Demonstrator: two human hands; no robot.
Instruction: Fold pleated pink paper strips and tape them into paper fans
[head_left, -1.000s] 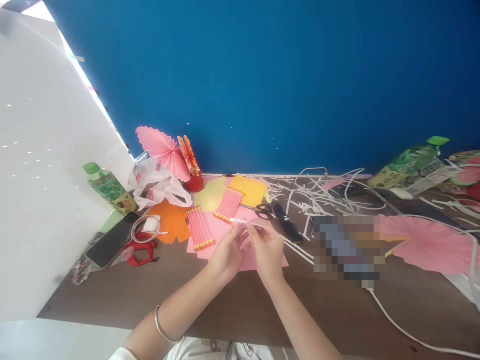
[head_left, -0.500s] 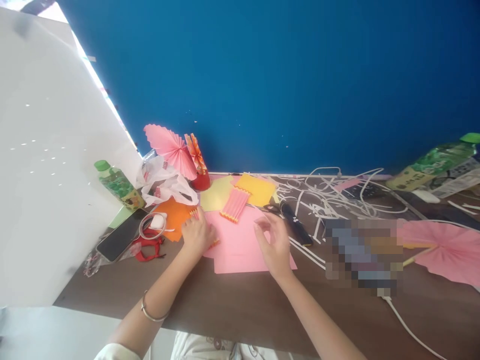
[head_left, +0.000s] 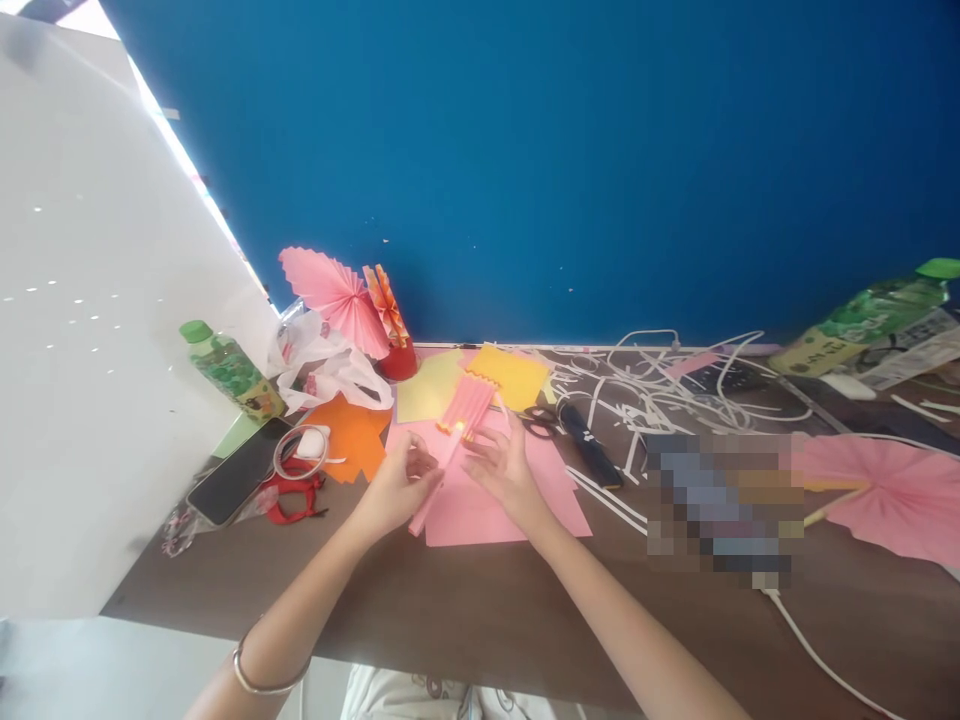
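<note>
A narrow pink folded paper strip [head_left: 421, 517] lies slantwise under my left hand [head_left: 400, 485], which pinches it between thumb and fingers. Close by on the right, my right hand [head_left: 508, 472] has its fingers apart, with the fingertips near the strip's upper end. A thin pale strip [head_left: 501, 402] shows by its index fingertip; whether they touch is unclear. Just beyond both hands lies a pleated pink paper piece [head_left: 474, 393] with wavy yellow-orange edges. Pink paper sheets [head_left: 487, 525] are spread beneath the hands.
Yellow paper [head_left: 521, 375] and orange paper [head_left: 345, 435] lie around the pink sheets. Scissors [head_left: 541, 424], a dark tool [head_left: 592, 447] and white strips and cables [head_left: 645, 390] are on the right. A phone [head_left: 238, 472], tape roll [head_left: 279, 455] and bottle [head_left: 232, 370] stand left.
My left hand has brought the pink folded strip up off the left side to the middle. My right hand has moved left towards it, fingers spread.
</note>
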